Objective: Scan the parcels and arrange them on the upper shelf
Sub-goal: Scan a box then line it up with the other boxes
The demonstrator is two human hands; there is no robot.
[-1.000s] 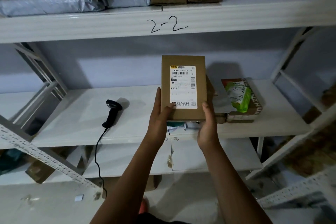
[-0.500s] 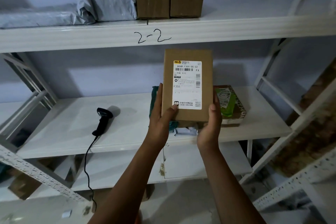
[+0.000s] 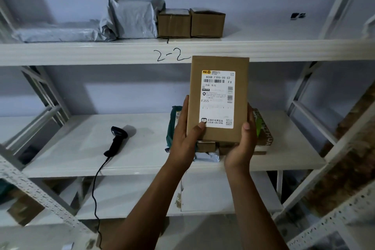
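From the head camera, the one view there is, both hands hold a flat cardboard parcel (image 3: 218,99) upright in front of the racking. Its long axis is vertical and its white label faces the camera. The left hand (image 3: 182,140) clasps the lower left edge, with the thumb pressed on the bottom corner of the label and a finger running up the side. The right hand (image 3: 242,144) cups the lower right corner with its thumb on the front face. The other fingers of both hands are hidden behind the box. The parcel's top edge lines up with the front rim of the upper shelf (image 3: 294,50), just right of the handwritten "2-2", so the shelf board lies above and beyond the hands. On that board two brown boxes (image 3: 208,22) stand touching side by side, with a grey mailer (image 3: 134,18) against their left. The bare stretch is to their right, up and slightly right of the parcel, so the right hand is the nearer one. The scanner (image 3: 116,138) lies on the middle shelf (image 3: 71,154), well apart to the lower left on the left hand's side. More parcels (image 3: 263,136) sit just behind the held box. Placing it probably means lifting it over the rim and tipping or sliding it in beside the right-hand brown box.
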